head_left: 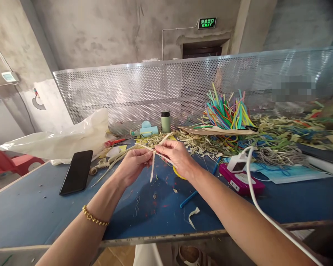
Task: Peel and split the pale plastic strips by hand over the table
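Above the blue table, my left hand and my right hand meet at the middle, both pinched on thin pale straw strips. The strips cross between my fingertips; one hangs down toward the table, others stick out to the left and upward. A gold bracelet circles my left wrist.
A black phone lies at the left beside a white plastic bag. A heap of straw and coloured strips fills the back right. A pink device with a white cable, a blue stick and a green bottle are nearby.
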Motion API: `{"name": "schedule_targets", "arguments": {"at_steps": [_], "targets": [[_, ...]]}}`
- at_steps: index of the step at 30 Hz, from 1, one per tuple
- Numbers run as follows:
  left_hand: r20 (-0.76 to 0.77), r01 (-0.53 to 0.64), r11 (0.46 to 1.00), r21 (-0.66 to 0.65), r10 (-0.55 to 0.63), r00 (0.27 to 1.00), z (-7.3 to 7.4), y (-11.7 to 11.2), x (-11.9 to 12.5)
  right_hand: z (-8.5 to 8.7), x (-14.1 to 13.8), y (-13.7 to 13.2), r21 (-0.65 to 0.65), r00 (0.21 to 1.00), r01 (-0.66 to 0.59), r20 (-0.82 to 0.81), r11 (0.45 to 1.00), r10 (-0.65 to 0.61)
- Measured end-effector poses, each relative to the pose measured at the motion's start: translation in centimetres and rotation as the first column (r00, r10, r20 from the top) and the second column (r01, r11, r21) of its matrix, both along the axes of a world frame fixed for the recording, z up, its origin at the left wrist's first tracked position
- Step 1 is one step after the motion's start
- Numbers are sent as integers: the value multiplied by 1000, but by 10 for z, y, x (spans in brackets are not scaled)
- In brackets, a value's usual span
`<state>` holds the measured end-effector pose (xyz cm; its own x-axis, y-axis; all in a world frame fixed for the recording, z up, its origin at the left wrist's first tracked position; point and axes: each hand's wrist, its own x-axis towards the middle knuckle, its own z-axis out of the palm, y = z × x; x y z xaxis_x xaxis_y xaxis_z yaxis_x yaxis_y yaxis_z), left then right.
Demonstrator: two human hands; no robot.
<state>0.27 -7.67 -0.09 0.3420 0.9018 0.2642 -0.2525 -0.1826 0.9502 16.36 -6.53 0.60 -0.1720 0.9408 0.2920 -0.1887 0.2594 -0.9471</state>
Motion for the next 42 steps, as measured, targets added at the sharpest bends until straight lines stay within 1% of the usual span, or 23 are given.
{"name": "schedule_targets", "arguments": {"at_steps": [3, 7, 9, 10, 11, 12, 13, 14, 15, 16, 17, 19, 21, 23, 29, 31, 34, 36, 39, 42], "targets": [[9, 1, 1000, 4, -1, 1000, 1, -1, 0, 0, 0, -1, 54, 999, 28, 34, 998, -30], [-9, -47, 999, 8, 47, 999, 0, 0, 1, 0, 1, -2, 78, 993, 34, 111, 996, -43], [-19, -78, 997, 20, 78, 997, -1, 0, 1, 2, 3, -1, 130, 966, 100, 225, 986, -127], [-24, -97, 995, 27, 97, 995, -2, 1, 1, 2, 5, 0, 194, 931, 157, 298, 968, -211], [-31, -118, 992, 34, 119, 992, -2, 1, 1, 3, 7, 0, 286, 876, 221, 362, 932, -318], [-41, -143, 989, 42, 145, 989, -2, 2, 1, 5, 8, 0, 399, 807, 269, 404, 876, -432], [-52, -170, 984, 51, 172, 984, -2, 2, 1, 6, 10, 0, 517, 737, 288, 418, 806, -532], [-65, -199, 978, 64, 203, 977, -1, 1, 1, 6, 11, -1, 618, 681, 281, 411, 734, -606], [-77, -231, 969, 82, 237, 968, -1, 1, 1, 7, 11, -2, 689, 645, 253, 403, 679, -649], [-86, -264, 959, 103, 273, 958, 0, 1, 2, 7, 10, -3, 728, 628, 216, 407, 651, -663], [-90, -299, 946, 125, 311, 946, 1, 0, 3, 8, 10, -4, 738, 621, 182, 426, 650, -658], [-84, -364, 914, 176, 383, 920, 2, -1, 5, 7, 7, -6, 705, 617, 151, 480, 693, -624], [-69, -395, 890, 228, 420, 905, 2, -1, 6, 6, 5, -7, 660, 621, 151, 517, 736, -590], [-65, -389, 881, 270, 420, 905, 1, 0, 6, 5, 4, -7, 643, 625, 161, 520, 749, -581], [-149, -346, 872, 346, 416, 897, -2, 2, 4, 4, 3, -9, 651, 624, 161, 516, 742, -588], [-148, -341, 876, 342, 408, 901, -1, 1, 4, 5, 4, -10, 623, 651, 155, 519, 767, -554], [-121, -329, 895, 301, 378, 918, 3, -2, 6, 7, 5, -10, 535, 714, 167, 514, 828, -476], [-100, -335, 895, 294, 377, 921, 5, -5, 7, 8, 5, -9, 492, 743, 175, 502, 853, -442], [-91, -343, 884, 318, 389, 917, 8, -8, 8, 9, 5, -8, 473, 769, 172, 484, 864, -417], [-89, -339, 878, 338, 388, 917, 7, -7, 8, 7, 5, -8, 483, 785, 174, 458, 858, -417]]}}
